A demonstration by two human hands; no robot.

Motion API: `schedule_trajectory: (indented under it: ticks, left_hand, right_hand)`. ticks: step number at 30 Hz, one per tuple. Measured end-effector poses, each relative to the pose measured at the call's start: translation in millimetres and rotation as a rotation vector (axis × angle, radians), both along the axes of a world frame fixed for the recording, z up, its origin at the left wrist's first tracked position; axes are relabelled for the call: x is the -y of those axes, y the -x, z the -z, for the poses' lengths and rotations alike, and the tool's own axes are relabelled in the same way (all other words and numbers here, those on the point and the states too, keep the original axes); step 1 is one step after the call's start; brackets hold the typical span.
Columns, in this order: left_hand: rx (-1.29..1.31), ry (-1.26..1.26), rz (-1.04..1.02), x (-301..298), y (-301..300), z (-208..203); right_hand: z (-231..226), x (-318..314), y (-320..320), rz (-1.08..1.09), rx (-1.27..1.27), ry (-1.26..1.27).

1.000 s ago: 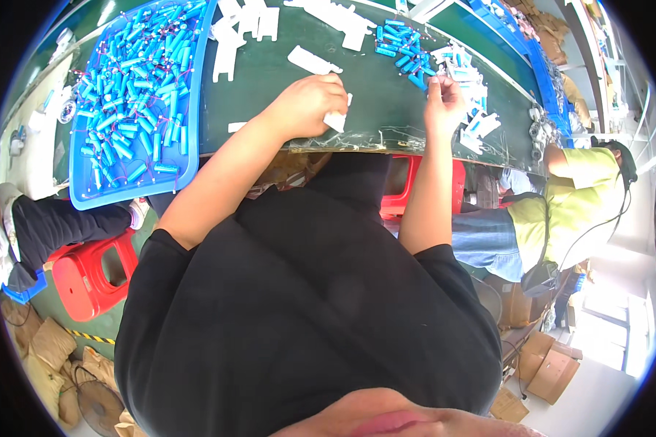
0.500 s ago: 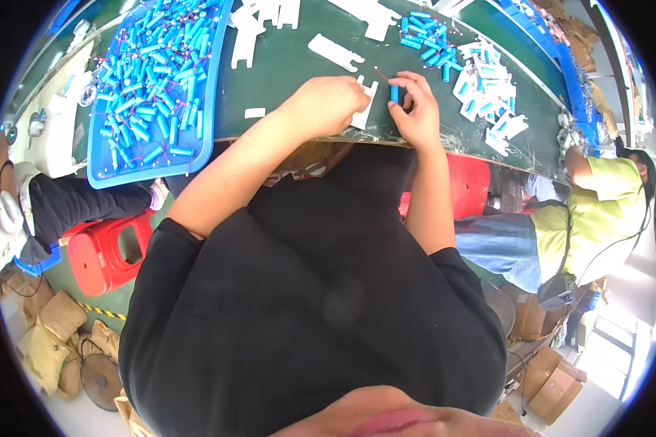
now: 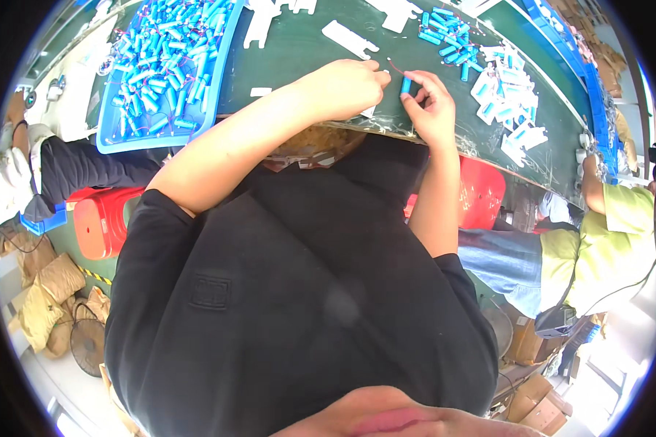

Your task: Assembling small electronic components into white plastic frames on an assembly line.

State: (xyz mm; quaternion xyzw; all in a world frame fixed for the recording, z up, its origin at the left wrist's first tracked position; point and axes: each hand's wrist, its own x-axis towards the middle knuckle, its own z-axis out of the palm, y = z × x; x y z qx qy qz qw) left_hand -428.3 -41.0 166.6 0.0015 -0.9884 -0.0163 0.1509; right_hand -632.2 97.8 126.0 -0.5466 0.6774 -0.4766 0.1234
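Observation:
My left hand (image 3: 351, 89) is closed, its fingers curled down over a white plastic piece (image 3: 369, 112) on the green bench. Most of that piece is hidden under the hand; only a corner shows below the fingers. In my right hand (image 3: 434, 108), a blue cylindrical battery (image 3: 406, 85) is pinched upright between thumb and fingers. A thin red wire (image 3: 396, 68) runs from its top end. The two hands are close together but apart, near the bench's front edge. Just beyond them lies a flat, notched white piece (image 3: 348, 40).
A blue tray (image 3: 219, 87) heaped with wired blue batteries stands at the left. To the right are a loose battery pile (image 3: 448, 38) and a heap of white pieces holding batteries (image 3: 504, 91). Red stools (image 3: 481, 193) stand below the bench. Another person (image 3: 612, 240) works at the right.
The view has shifted, so the bench sits higher in the picture. My left hand now covers more of the white piece. My right hand still holds the battery.

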Motion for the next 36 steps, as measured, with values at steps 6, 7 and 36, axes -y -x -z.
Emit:
schedule_trajectory:
  ticks: [6, 7, 36]
  left_hand:
    - [-0.050, -0.074, -0.009, 8, 1, 2]
    - [-0.070, -0.180, -0.058, 7, 0, 0]
    - [0.208, -0.366, -0.468, -25, -136, 123]
  right_hand:
    - [-1, -4, -4, 0.019, -0.042, 0.039]
    - [-2, -5, -6, 0.033, -0.037, 0.056]
    - [-15, -14, -52, -0.245, -0.296, 0.027]
